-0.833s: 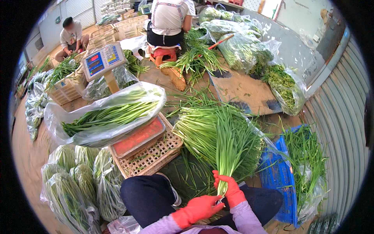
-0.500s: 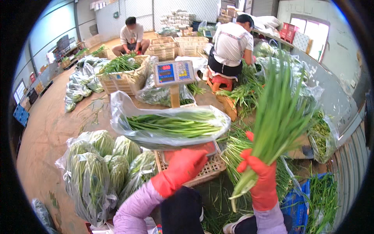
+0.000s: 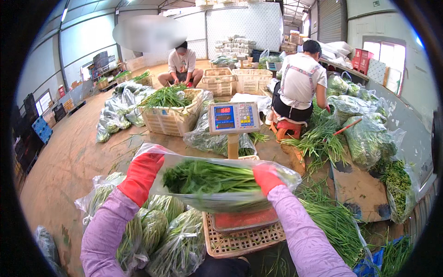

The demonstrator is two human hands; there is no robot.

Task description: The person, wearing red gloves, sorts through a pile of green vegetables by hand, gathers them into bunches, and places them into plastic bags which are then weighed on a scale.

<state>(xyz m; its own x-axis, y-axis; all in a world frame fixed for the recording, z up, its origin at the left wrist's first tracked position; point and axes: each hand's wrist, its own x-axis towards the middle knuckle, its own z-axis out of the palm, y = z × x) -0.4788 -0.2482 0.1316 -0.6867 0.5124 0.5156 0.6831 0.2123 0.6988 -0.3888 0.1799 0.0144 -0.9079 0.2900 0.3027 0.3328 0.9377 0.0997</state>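
A clear plastic bag of long green leafy stalks stretches sideways above the weighing scale's red pan. My left hand, in a red rubber glove, is closed on the bag's left end. My right hand, gloved the same, is closed at the bag's right part; its fingertips are partly hidden by plastic and greens. Behind the bag stands the scale's lit display on a post. A beige plastic basket sits under the pan.
Filled bags of greens stand at lower left. Loose stalks lie at right beside a blue crate. Beyond the scale, one person sits behind a crate of greens; another sits on a red stool.
The bunch of greens has left my right hand, and that hand is now at the bag. My left hand has moved to the bag's left end. The view has shifted.
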